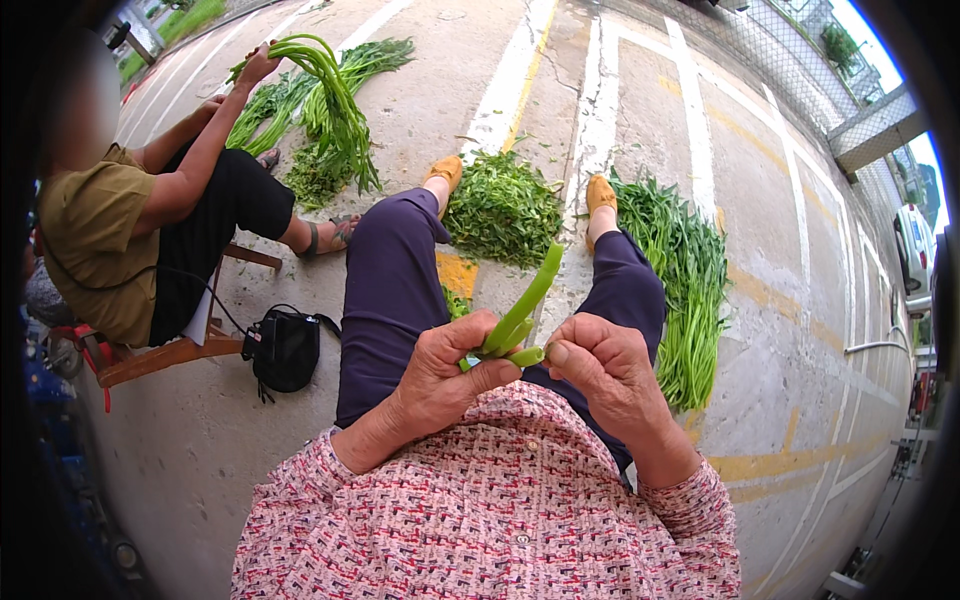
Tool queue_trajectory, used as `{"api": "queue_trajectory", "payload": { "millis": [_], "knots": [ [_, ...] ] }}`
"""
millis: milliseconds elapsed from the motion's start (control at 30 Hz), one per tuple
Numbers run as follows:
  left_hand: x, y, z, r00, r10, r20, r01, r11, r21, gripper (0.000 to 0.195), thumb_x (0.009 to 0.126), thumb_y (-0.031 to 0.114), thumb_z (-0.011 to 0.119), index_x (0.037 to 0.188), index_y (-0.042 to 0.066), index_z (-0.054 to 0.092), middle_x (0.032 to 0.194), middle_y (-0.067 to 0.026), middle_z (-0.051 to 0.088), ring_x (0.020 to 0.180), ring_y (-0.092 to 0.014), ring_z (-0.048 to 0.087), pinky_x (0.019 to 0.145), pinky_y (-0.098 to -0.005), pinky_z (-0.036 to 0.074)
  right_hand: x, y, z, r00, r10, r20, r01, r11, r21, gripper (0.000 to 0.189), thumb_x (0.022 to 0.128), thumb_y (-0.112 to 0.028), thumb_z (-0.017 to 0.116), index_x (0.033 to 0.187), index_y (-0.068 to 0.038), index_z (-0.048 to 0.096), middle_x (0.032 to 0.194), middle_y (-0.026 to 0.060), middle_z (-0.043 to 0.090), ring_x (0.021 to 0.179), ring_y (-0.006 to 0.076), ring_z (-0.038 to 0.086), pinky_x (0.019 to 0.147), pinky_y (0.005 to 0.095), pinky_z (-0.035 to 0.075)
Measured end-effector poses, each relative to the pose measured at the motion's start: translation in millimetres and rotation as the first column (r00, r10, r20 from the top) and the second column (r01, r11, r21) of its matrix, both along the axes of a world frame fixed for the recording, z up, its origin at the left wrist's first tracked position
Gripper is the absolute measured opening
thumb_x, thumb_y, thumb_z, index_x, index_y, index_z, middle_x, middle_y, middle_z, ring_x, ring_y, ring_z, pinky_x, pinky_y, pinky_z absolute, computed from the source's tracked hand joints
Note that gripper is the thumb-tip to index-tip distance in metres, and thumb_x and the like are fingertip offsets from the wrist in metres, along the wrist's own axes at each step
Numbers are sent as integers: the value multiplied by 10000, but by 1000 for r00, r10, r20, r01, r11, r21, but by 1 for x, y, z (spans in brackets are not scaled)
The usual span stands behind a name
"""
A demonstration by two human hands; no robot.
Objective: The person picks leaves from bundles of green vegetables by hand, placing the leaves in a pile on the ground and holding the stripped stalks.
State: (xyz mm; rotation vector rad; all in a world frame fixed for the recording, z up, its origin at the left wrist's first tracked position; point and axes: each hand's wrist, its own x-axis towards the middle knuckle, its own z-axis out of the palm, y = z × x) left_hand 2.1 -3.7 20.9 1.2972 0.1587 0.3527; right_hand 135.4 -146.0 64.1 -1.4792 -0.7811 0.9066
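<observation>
My left hand is closed around a few thick green stems with cut ends, above my lap. One stem points up and away; a shorter one points towards my right hand. The right thumb and forefinger are pinched together against that stem's tip; whether they grip a small piece is hidden. Between my feet lies a heap of torn green leaves. Beside my right leg is a long pile of leafy stalks, probably water spinach, its stems towards me.
At left a seated person holds up a bunch of leafy stalks. More stalks and a leaf heap lie before them. A black bag sits on the concrete by their wooden chair. A white car stands far right.
</observation>
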Motion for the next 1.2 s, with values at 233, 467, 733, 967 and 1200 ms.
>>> {"api": "queue_trajectory", "payload": {
  "millis": [233, 467, 733, 967, 1200],
  "knots": [
    [-4, 1, -6, 999, -15, 32, 17, 999, -41, 212, 846, 36, 661, 1045, 21, 591, 992, -26, 554, 850, -63, 494, 727, -202, 421, -13, 6, -2, 940, -75, -332, 97, 994, 49, 165, 921, -130, 568, 857, 17, 606, 743, -9, 561, 683, 43, 484, 617, 204, 402],
    [-4, 0, 0, 999, 12, 53, -7, 995, -96, 221, 870, 97, 648, 1067, 17, 588, 961, -38, 583, 813, -74, 550, 705, -210, 458, -20, 13, -7, 922, -45, -385, 69, 996, 48, 186, 920, -151, 569, 845, 14, 607, 741, -17, 560, 682, 35, 476, 612, 195, 393],
    [-9, 4, -3, 1000, -3, 4, 3, 990, -141, 235, 878, 119, 642, 1078, 12, 580, 941, -55, 593, 780, -84, 576, 698, -219, 485, 18, 10, -38, 971, -215, -104, 212, 976, -41, 275, 896, -163, 574, 669, -8, 578, 600, -31, 504, 553, 38, 421, 502, 201, 330],
    [-12, 4, -4, 998, -49, -33, 43, 985, -166, 242, 880, 95, 635, 1096, 8, 571, 954, -54, 591, 799, -80, 564, 707, -218, 487, 68, 34, -43, 522, -253, 814, 340, 938, 74, 191, 877, -204, 622, 948, -29, 648, 861, 86, 627, 810, 214, 593, 727, 317, 437],
    [-11, 5, -7, 998, -51, -41, 43, 986, -163, 235, 873, 88, 644, 1085, 8, 577, 948, -38, 586, 791, -69, 550, 689, -209, 477, 45, 18, -43, 894, -98, 437, 139, 988, -63, 256, 867, -51, 605, 1114, 14, 627, 1072, 114, 635, 984, 212, 613, 869, 308, 460]
  ]
}}
